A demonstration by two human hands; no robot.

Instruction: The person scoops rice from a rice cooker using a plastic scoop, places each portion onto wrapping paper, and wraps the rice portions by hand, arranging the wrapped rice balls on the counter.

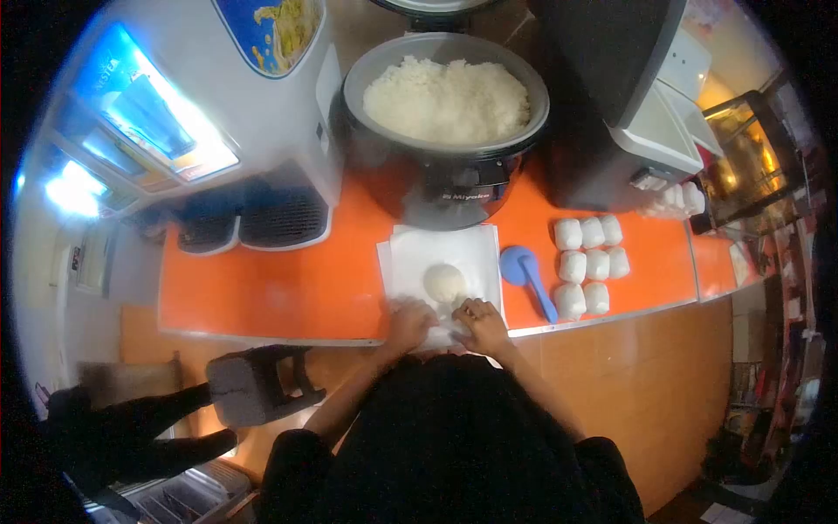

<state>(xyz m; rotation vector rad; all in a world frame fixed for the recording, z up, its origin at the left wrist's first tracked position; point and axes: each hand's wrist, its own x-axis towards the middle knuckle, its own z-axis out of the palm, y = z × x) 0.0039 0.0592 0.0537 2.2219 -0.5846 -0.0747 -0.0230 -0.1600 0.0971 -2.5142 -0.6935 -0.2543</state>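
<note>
A rounded mound of rice (445,284) lies on white paper sheets (415,249) at the counter's front edge. My left hand (410,323) is at the lower left of the paper, its fingers curled on the near edge. On the other side, my right hand (477,321) has its fingers bent together at the paper just below the rice. A blue rice paddle (532,278) rests right of the sheets. Several white wrapped bundles (596,265) sit in rows farther right. Behind the paper stands a cooker (445,170) full of rice (445,100).
A drink dispenser (288,113) with a drip tray (284,223) stands at the left on the orange counter (279,297). A dark appliance (585,113) is right of the cooker. A dark stool (253,384) stands below at the left.
</note>
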